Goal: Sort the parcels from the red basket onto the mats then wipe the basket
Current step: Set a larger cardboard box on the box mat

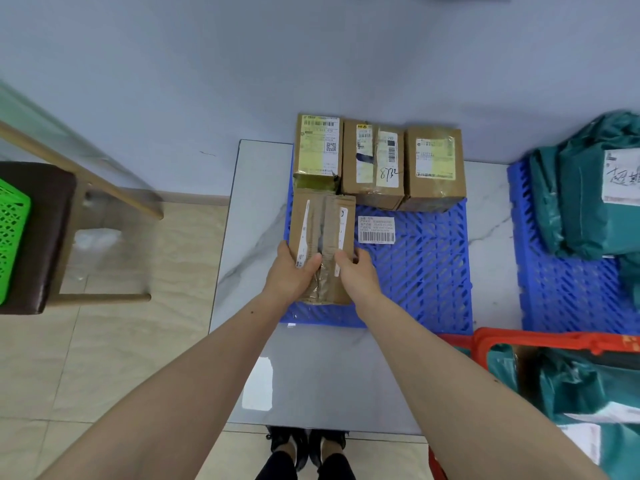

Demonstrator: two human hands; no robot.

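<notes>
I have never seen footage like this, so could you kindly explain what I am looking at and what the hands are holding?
There is one picture, from a camera worn on a person's head, looking down at their bare arms; no machine is involved. The left hand and right hand both grip a long cardboard box on a blue mat. Three more boxes stand in a row behind it. A second blue mat on the right carries green bags. The red basket, lower right, has more green bags in it.
</notes>
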